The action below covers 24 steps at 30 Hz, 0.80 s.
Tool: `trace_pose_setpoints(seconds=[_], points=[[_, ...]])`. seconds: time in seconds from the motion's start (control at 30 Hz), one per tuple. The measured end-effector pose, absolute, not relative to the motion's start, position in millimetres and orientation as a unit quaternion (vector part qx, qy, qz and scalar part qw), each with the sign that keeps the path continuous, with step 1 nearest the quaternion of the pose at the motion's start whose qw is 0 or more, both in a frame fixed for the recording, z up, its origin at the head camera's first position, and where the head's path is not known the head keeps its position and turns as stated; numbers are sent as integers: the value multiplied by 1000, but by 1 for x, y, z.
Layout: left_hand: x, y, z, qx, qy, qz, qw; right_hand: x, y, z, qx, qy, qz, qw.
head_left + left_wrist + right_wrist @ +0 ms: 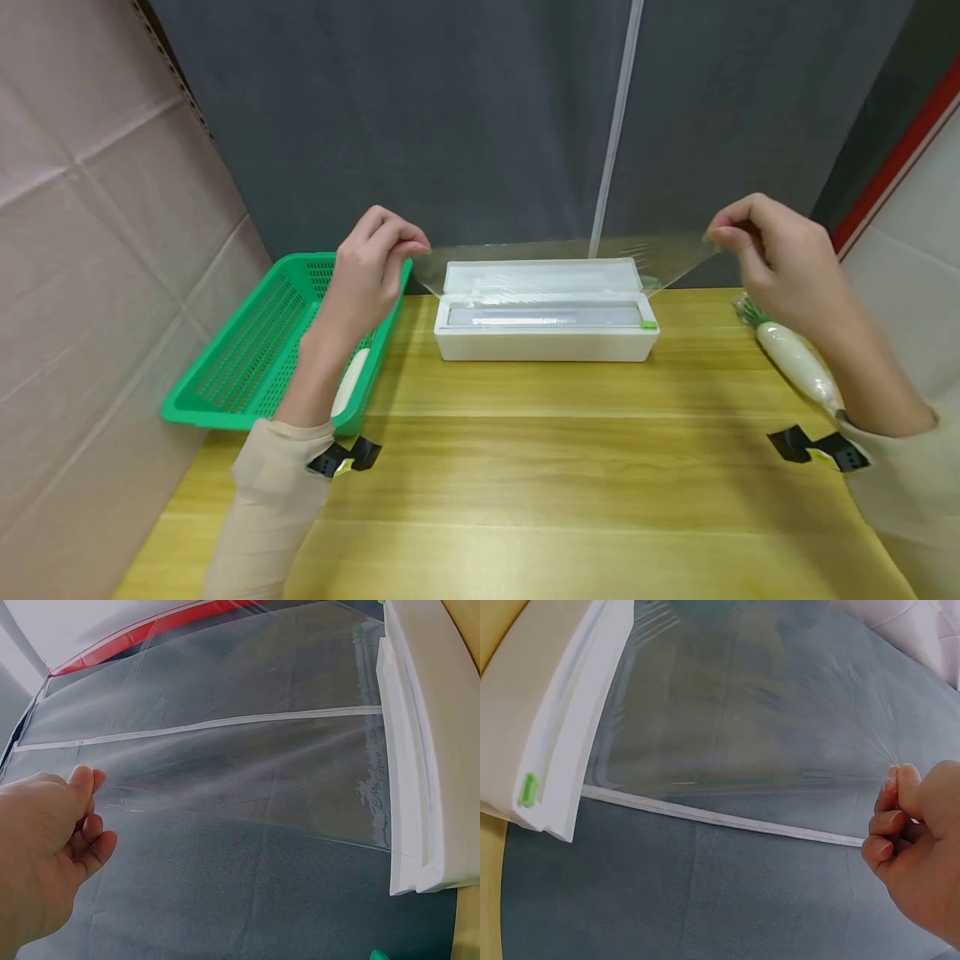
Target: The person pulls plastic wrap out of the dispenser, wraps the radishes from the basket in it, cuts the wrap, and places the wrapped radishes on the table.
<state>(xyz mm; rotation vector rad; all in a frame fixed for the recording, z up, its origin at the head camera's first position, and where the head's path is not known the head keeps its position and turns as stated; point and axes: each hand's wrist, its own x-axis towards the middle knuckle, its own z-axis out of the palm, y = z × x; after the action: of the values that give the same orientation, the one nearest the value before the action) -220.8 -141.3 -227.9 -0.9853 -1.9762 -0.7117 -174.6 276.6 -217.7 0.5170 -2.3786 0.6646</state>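
Observation:
A sheet of clear plastic wrap (727, 712) stretches up out of a white wrap dispenser box (546, 347), whose lid (540, 275) is raised. My left hand (369, 267) pinches one upper corner of the sheet, above the green basket. At the opposite corner, my right hand (787, 258) pinches the wrap between thumb and forefinger, and creases fan out from that grip in the right wrist view. A small green slider (648, 325) sits at the box's right end. In the left wrist view the film (247, 772) looks taut between hand and box.
A green perforated basket (225, 367) stands at the left with a white radish-like piece (350, 382) inside, partly behind the left arm. At the right lies a wrapped white radish (797, 362) with green tops. A dark curtain (420, 125) hangs behind the wooden table (540, 483).

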Motion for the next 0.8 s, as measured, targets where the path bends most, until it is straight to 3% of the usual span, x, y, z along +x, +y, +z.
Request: trace_pose_setpoints(seconds=[0.47, 0.8], points=[[-185, -155, -253, -425, -784, -288, 349, -141, 286, -247, 241, -892, 278, 263], [-168, -167, -273, -480, -776, -307, 269, -128, 289, -273, 340, -862, 301, 226]])
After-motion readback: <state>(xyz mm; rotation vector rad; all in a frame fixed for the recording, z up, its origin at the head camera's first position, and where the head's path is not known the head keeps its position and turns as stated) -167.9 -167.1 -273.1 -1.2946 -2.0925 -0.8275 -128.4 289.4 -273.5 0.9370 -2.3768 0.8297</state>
